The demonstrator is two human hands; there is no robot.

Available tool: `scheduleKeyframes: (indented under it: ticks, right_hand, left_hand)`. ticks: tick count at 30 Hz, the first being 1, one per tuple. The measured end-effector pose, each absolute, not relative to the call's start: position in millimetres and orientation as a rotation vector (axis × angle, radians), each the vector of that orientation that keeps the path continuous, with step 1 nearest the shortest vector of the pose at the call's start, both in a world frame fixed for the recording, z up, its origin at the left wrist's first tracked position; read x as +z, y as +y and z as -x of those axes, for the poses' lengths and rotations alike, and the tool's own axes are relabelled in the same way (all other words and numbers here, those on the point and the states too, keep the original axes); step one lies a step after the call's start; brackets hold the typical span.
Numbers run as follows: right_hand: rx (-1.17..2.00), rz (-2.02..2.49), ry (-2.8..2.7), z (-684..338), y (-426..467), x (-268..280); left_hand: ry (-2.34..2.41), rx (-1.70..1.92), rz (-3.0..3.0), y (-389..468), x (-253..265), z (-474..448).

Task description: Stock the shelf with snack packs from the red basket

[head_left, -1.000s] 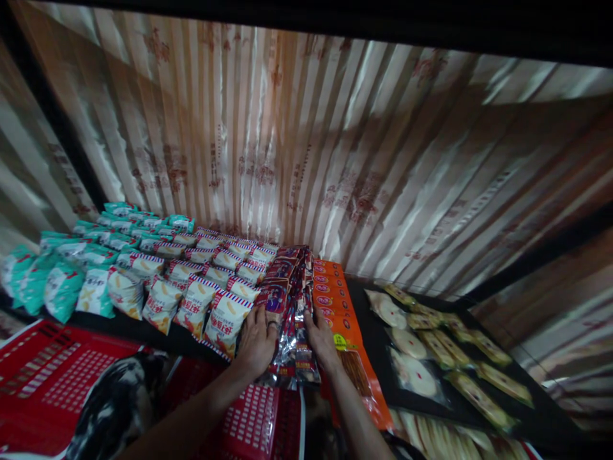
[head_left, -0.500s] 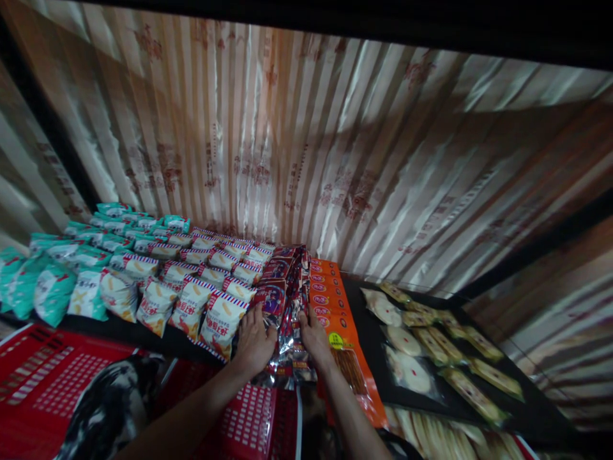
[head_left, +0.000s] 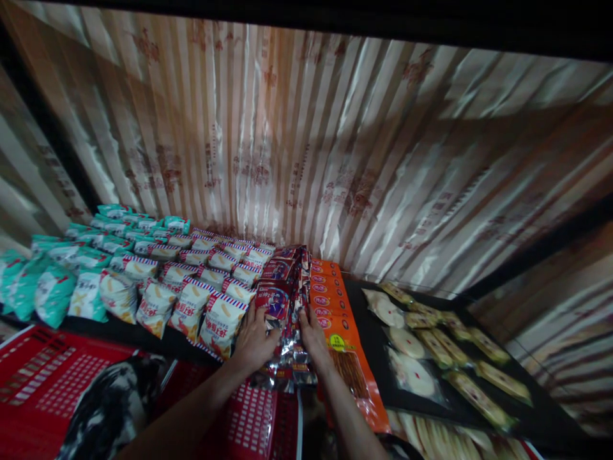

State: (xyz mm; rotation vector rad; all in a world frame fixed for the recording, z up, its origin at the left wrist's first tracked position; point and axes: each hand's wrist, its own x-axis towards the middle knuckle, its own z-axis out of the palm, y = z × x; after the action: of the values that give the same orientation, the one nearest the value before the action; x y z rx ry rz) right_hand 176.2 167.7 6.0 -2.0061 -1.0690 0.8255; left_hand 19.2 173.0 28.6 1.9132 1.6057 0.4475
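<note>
Dark red foil snack packets (head_left: 274, 299) lie overlapped in a row that runs back to the curtain. My left hand (head_left: 253, 342) is at the near left edge of this row, its thumb across the foil and its fingers along the side. From the right side, my right hand (head_left: 313, 338) grips the silvery, narrower part of the packets. The undersides of both hands are hidden. White chip bags (head_left: 223, 322) stand just left of my left hand, and orange snack packets (head_left: 345, 338) lie close beside my right hand.
Teal snack bags (head_left: 55, 294) fill the shelf's far left. On the black shelf (head_left: 364, 300) at right lie round white packs (head_left: 412, 374) and yellowish long packs (head_left: 481, 399). Red baskets (head_left: 62, 383) sit below in front. A pale curtain (head_left: 306, 140) hangs behind.
My left hand has shifted slightly, and more of the top packet's printed front shows. My right hand stays about where it was. The view has turned slightly.
</note>
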Motion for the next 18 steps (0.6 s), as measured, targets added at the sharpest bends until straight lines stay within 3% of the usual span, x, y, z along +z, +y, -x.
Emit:
scheduleKeyframes:
  ticks: [18]
  right_hand:
    - [0.766, 1.942, -1.103, -179, 169, 0]
  left_hand:
    - [1.670, 0.368, -1.649, 197, 22, -26]
